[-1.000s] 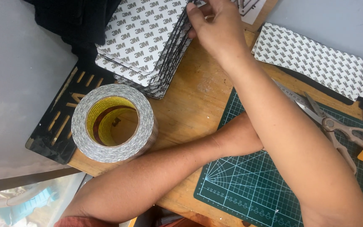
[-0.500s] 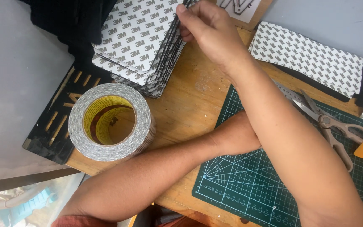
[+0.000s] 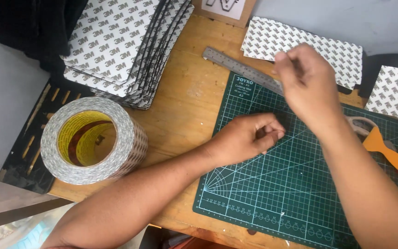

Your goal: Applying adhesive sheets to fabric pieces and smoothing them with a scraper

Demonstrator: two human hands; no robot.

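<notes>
My left hand (image 3: pixel 249 138) rests on the green cutting mat (image 3: pixel 300 189), fingers curled tight with thumb against fingertips; nothing shows between them. My right hand (image 3: pixel 307 83) hovers blurred above the mat's far edge, just over the steel ruler (image 3: pixel 236 67), its fingers pinched together; I cannot make out anything in the pinch. A dark patch lies on the mat between the two hands. The stack of black sheets with white patterned backing (image 3: pixel 120 46) sits far left of both hands.
A big roll of double-sided tape (image 3: pixel 93 143) stands on a black slotted panel (image 3: pixel 21 143) at the wooden table's left. Two more patterned sheets (image 3: pixel 318 44) (image 3: pixel 395 92) lie at the back right. An orange-handled scraper (image 3: pixel 388 154) and scissors (image 3: pixel 360 124) lie right of my arm.
My right hand has left the stack of sheets and swung right to above the ruler. My left hand, hidden before under the right arm, now shows on the mat. The view shifted right.
</notes>
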